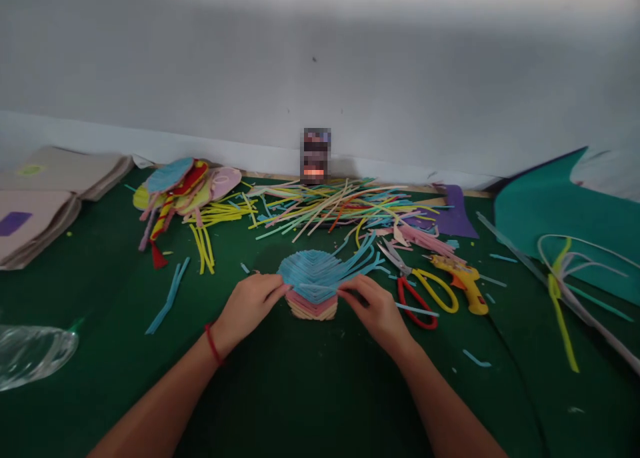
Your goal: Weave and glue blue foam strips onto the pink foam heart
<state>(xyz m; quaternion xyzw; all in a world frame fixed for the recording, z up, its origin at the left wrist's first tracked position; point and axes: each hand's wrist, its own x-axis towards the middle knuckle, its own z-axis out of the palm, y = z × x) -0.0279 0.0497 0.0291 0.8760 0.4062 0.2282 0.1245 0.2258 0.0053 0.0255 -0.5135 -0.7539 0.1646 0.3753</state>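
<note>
A small rounded woven piece [309, 266] lies in front of me, blue above and pink to cream at its lower end, with loose blue strips [363, 261] fanning out to the right. Across its blue part runs a light blue strip [315, 287]. My left hand [253, 305], with a red cord on the wrist, pinches this strip at the piece's left edge. At the right edge my right hand [377, 311] pinches the same strip, its fingers closed. The strip seems to continue past the right hand toward the scissors.
Red-and-yellow scissors [415, 278] and a yellow glue gun [463, 281] with a cable lie to the right. Behind sits a heap of coloured strips [345, 205]. Finished-looking fans [183, 188] and notebooks [40, 211] are at left, with a clear bottle [37, 355]. Teal sheet [550, 211] at right.
</note>
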